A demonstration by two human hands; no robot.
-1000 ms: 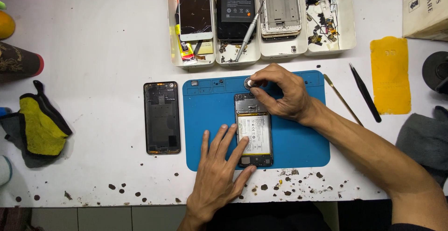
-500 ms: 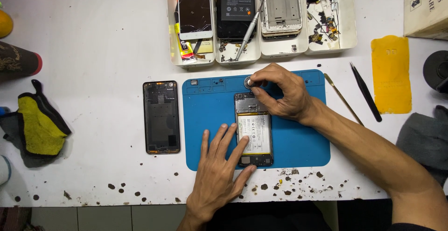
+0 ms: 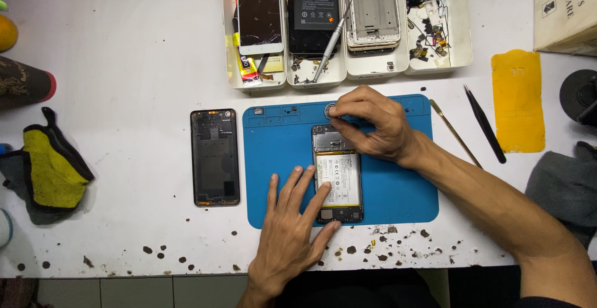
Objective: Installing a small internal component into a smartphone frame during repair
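Lighting: bright, even, from overhead. White table evenly lit, near overexposed. Shadows: short and soft, just below the left hand and right of the blue mat. Glare: faint sheen on the cracked screen above the mat. Focus: sharp throughout; mild softness and bending at the frame corners.

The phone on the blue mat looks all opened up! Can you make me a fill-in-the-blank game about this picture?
1. The opened phone lies on a mat coloured ____.
2. The left hand lies flat, with fingers on the phone's ____ end.
3. The right hand pinches at the phone's ____ end.
4. The black back cover lies on the white table, to the ____ of the mat.

Missing words: blue; bottom; top; left
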